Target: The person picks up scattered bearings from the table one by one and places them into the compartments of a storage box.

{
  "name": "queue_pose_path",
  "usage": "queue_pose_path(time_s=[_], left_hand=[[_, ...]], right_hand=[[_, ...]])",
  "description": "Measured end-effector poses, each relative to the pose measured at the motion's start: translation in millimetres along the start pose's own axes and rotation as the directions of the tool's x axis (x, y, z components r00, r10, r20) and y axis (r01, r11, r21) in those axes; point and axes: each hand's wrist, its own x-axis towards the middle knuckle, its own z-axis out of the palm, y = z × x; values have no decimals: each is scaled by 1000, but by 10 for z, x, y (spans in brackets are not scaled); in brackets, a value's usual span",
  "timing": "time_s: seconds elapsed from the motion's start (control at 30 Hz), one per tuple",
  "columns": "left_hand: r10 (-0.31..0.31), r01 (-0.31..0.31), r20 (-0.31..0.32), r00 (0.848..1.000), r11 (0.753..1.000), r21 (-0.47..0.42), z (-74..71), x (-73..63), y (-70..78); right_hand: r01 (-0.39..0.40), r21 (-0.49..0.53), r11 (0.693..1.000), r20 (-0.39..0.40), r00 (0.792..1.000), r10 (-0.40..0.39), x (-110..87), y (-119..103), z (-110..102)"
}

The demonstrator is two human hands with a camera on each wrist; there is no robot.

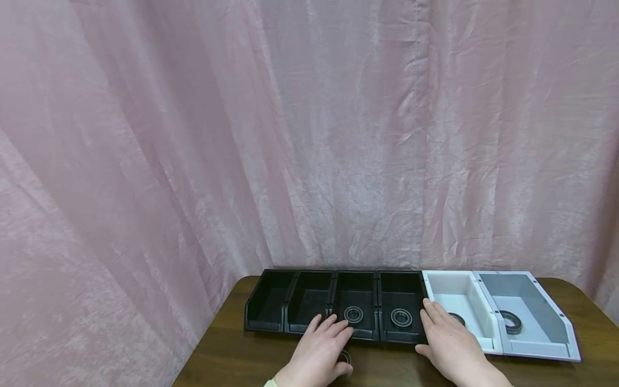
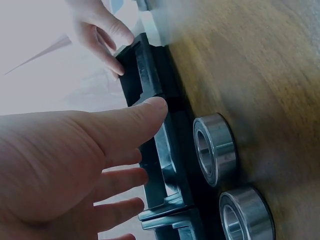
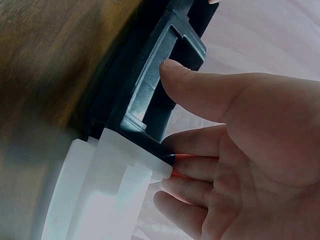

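Steadying the black bins (image 1: 331, 295) is likely best done by light, even pressure from the left hand (image 1: 320, 349) and right hand (image 1: 448, 339), both apart, fingers extended.

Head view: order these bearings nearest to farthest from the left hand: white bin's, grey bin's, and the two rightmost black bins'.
1. Bearing in the third black bin from the left, beside the left hand.
2. Bearing in the rightmost black bin, next along.
3. Bearing in the white bin, partly hidden by the right hand.
4. Bearing in the grey bin, far right.
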Motion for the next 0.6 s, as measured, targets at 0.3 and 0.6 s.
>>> queue_pose_path(time_s=[0.3, 0.6], left_hand=[[3, -3, 28, 1000, 1000, -5, 22, -46, -16], [8, -9, 55, 998, 1000, 13, 40, -66, 4]], right_hand=[[10, -4, 1000, -8, 1000, -10, 3, 4, -4], [26, -12, 1000, -33, 999, -26, -9, 8, 6]])
